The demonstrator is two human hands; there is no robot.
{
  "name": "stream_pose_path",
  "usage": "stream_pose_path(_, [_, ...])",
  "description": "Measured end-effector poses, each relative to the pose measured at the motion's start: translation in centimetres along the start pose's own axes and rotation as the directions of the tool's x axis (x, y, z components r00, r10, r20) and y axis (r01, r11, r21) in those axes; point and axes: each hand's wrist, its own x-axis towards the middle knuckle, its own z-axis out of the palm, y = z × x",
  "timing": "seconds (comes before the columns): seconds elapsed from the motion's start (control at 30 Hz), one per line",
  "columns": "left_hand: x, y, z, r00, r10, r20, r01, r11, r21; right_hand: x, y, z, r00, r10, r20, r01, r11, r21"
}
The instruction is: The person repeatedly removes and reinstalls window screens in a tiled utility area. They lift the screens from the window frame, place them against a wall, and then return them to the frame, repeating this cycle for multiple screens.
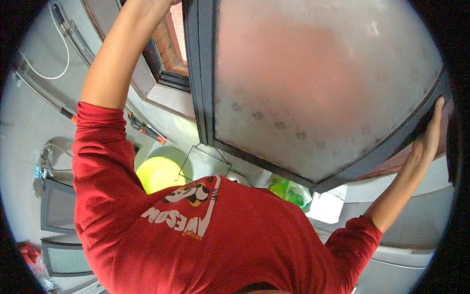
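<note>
Tilted in front of me is a large window sash [303,88] with a dark grey frame and frosted glass bearing small dark flower marks. A blurred reddish shape shows through the pane. My right hand [427,139] grips the sash's right edge, thumb lying along the frame and the other fingers hidden behind it. My left arm reaches up to the sash's upper left side. Only a sliver of my left hand [169,2] shows at the top rim, so its fingers are out of sight.
Behind the sash's left side is a window opening [171,81] in a dark frame. Below stand a yellow-green basin [160,172], a black wire rack [203,160] and a green-and-white plastic bag [290,192]. A chrome tap [45,164] and an orange-and-black handled tool [145,130] are at left.
</note>
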Motion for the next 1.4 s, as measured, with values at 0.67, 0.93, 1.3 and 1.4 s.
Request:
stream_pose_path(0.67, [3.9,-1.1,-2.6,0.994,-0.012,0.113,0.018,0.999,-0.048,0.2,1.9,1.2,0.995,-0.001,0.102,0.000,1.000,0.016])
stream_pose_path(0.93, [3.4,-0.5,-3.1,0.976,0.007,0.216,0.021,0.992,-0.126,0.3,1.7,0.5,1.000,-0.018,0.017,0.018,1.000,0.019])
stream_pose_path(1.3, [1.2,-3.5,-6.3,0.993,-0.057,0.104,0.071,0.988,-0.136,-5.4,1.7,3.5,0.995,0.002,0.096,-0.002,1.000,-0.007])
stream_pose_path(1.4, [0.5,-3.2,-6.2,0.990,-0.102,0.096,0.114,0.985,-0.128,-7.0,1.0,2.4,0.995,0.018,0.099,-0.021,0.999,0.029])
